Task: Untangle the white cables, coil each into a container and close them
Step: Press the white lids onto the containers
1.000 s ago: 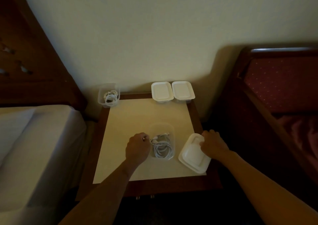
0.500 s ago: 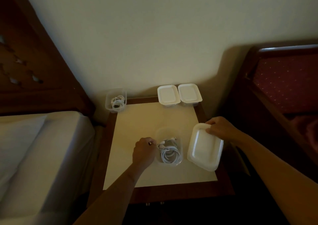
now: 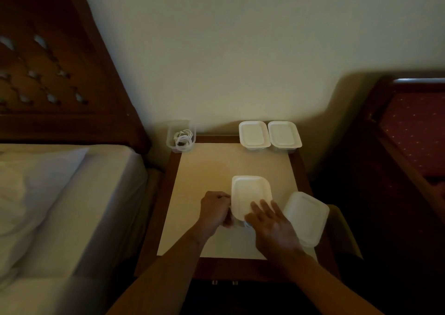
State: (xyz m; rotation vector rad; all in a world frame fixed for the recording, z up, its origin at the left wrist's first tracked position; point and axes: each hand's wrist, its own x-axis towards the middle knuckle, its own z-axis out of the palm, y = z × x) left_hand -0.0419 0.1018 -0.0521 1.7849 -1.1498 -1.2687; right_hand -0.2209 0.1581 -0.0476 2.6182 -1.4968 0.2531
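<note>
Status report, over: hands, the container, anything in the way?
Left hand grips the side of the clear plastic container. Right hand, fingers straight, presses the white rectangular lid onto it. Spare white lid lies right of it, nothing blocking.

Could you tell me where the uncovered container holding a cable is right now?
In the head view, the uncovered container sits at the nightstand's far left corner, left of two lidded containers.

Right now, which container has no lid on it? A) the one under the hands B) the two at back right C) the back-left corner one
C: the back-left container stands open, with its coiled cable in plain view.
</note>
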